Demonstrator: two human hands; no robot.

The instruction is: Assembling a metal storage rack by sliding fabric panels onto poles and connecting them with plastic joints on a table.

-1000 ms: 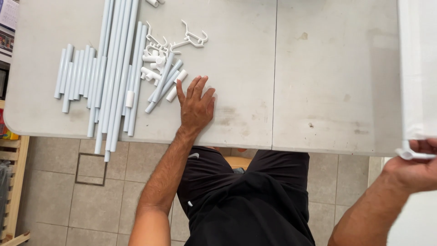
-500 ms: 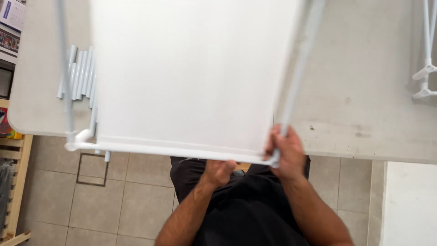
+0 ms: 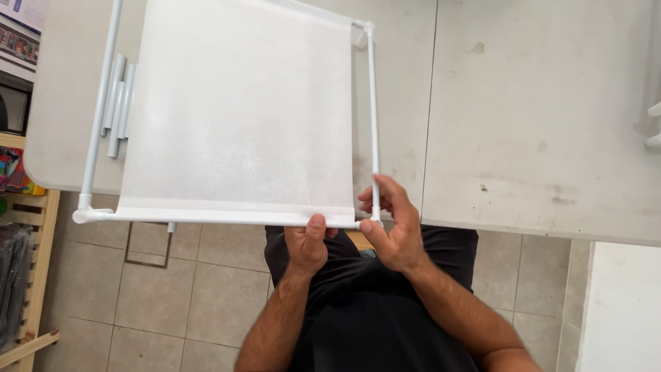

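A white tube frame with a white fabric panel (image 3: 241, 117) stretched across it is held flat over the near edge of the grey table (image 3: 537, 124). My left hand (image 3: 307, 244) grips the near tube from below, close to the panel's corner. My right hand (image 3: 390, 227) holds the near right corner joint (image 3: 375, 222), with fingers around the right side tube (image 3: 374, 117). The frame's near left corner (image 3: 81, 215) juts out past the table over the floor.
Several loose white tubes (image 3: 117, 103) lie on the table under the frame's left side. More white frame parts (image 3: 653, 124) show at the table's right edge. A wooden shelf (image 3: 27, 275) stands at the left. Tiled floor lies below.
The framed panel has been brought from the right onto the table in front of me and has settled lower and flatter. My left hand left the tabletop and took the near tube.
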